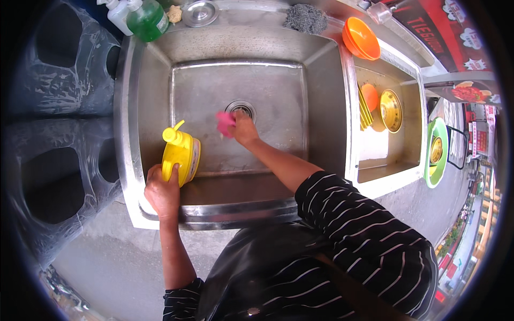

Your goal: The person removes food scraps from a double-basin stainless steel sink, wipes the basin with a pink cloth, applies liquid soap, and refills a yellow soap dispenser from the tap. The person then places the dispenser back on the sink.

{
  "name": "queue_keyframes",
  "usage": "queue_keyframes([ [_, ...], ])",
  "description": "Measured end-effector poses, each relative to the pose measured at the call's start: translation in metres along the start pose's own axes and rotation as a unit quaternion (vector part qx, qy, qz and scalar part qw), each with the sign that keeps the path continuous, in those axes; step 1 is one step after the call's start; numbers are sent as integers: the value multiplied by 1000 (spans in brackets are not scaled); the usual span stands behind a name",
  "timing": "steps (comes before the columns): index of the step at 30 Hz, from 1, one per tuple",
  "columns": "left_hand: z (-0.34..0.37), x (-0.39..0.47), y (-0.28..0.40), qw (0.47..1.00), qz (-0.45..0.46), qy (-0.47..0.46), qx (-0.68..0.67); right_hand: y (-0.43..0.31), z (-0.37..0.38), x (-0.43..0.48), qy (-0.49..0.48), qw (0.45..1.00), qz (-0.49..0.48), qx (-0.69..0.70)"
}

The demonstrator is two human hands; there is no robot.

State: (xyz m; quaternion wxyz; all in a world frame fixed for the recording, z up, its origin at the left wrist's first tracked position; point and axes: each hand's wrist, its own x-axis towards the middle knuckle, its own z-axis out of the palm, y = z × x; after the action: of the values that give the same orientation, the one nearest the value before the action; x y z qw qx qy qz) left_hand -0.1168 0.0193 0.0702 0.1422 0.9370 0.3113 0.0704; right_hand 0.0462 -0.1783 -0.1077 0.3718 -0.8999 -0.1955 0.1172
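Note:
My left hand (164, 190) grips the handle of a yellow plastic bottle (176, 154) with a flip-up yellow cap, held over the near left part of a stainless steel sink basin (273, 148). In my right hand (244, 129) is a bright pink cloth or sponge (226, 124), slightly blurred. This hand is low over the basin, beside the round drain (245, 105) and partly covering it. The bottle and the pink piece are apart from each other.
On the back ledge are a green pump bottle (147, 20), a metal lid (200, 13) and a steel wool scourer (306, 18). Orange bowls (361, 38) rest at the divider's far end. A second basin (373, 166) holds yellow dishes. Beyond it stands a green tub (431, 176).

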Motion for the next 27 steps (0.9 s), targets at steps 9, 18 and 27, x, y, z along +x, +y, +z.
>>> queue_keyframes([
  [9,1,0,-2,1000,15,10,-6,0,2,-52,-333,925,-181,-23],
  [18,-2,0,1,1000,15,14,-10,35,-37,21,-116,991,68,21],
  [27,-3,2,4,1000,9,16,-14,27,29,131,-12,969,-182,-165],
])
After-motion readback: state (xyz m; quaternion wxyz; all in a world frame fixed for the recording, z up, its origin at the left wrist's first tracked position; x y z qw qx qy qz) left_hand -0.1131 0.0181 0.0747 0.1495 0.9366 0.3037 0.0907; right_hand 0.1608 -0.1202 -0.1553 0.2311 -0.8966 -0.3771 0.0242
